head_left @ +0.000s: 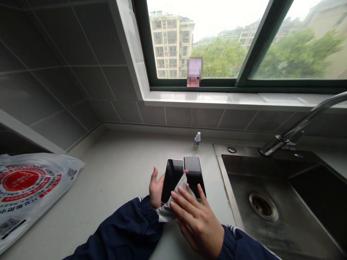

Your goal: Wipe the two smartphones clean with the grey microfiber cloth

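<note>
Left phone [173, 173]: in left hand [155, 189], palm and curled fingertips about its edges, thumb apart; over counter [121, 155], left of sink edge [224, 177]. Cloth [166, 213]: on phone, under right hand [199, 220], fingers slightly apart. Advisable: firm cradle, light even strokes.

Grey tiled walls [76, 39] on L + under dk-green-framed window [260, 43] w/ white sill [230, 98]; daylight thru glass, beige bldg [172, 43] + trees [222, 54] outside. Pale desk [114, 166] below, s/steel sink [287, 206] + chrome tap [300, 123] on R.
</note>
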Tool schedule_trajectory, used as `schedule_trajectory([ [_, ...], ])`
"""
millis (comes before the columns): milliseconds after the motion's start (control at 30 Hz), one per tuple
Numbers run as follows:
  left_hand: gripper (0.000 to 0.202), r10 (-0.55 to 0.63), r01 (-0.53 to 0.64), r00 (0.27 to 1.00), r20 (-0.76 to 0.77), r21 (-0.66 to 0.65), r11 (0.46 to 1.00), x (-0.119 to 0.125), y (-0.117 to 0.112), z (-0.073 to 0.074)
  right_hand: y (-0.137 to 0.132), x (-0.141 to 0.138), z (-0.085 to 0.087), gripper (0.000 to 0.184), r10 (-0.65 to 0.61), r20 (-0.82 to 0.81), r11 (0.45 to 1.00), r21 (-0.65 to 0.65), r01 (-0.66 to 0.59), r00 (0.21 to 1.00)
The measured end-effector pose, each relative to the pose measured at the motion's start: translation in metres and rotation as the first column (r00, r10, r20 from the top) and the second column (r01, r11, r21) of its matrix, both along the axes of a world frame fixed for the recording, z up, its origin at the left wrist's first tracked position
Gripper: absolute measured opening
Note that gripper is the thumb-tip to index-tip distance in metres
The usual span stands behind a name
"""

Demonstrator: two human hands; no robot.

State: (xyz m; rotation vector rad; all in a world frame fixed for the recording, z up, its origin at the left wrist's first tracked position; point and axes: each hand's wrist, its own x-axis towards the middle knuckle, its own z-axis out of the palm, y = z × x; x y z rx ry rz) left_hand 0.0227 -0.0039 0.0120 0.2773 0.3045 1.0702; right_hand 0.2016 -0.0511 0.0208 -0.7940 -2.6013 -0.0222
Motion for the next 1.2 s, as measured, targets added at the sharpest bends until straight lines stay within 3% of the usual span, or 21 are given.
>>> schedule_trajectory([
  [300, 0.089, 0.014, -0.014, 1.000, -0.006, -0.024, 1.000, -0.002, 0.000, -0.007, 0.000, 0.000, -0.002, 0.051, -0.005, -0.023, 0.999, -0.040, 0.004, 1.000],
  [533, 0.098, -0.068, 0.068, 0.996, -0.056, -0.012, 0.998, 0.004, -0.006, -0.005, -0.008, -0.009, -0.008, 0.055, 0.016, 0.006, 0.997, -0.076, -0.015, 1.000],
  [733, 0.092, 0.016, -0.018, 0.994, -0.104, -0.017, 1.000, 0.009, -0.011, -0.002, -0.010, -0.012, -0.006, 0.056, -0.010, 0.045, 0.998, -0.063, 0.013, 0.999],
  [867, 0.084, 0.042, -0.041, 0.996, -0.079, 0.013, 0.999, 0.012, -0.014, -0.008, -0.006, -0.007, 0.002, 0.063, 0.027, 0.055, 0.999, -0.044, -0.024, 0.998],
  [1067, 0.080, -0.014, 0.014, 1.000, 0.003, 0.033, 0.999, 0.014, -0.020, -0.021, -0.003, -0.005, -0.006, 0.062, -0.057, 0.033, 0.998, 0.003, 0.057, 0.998],
  [1200, 0.075, -0.115, 0.111, 0.993, 0.025, 0.108, 0.988, 0.015, -0.019, -0.020, -0.001, -0.005, -0.016, 0.065, -0.162, 0.029, 0.987, 0.014, 0.162, 0.986],
])
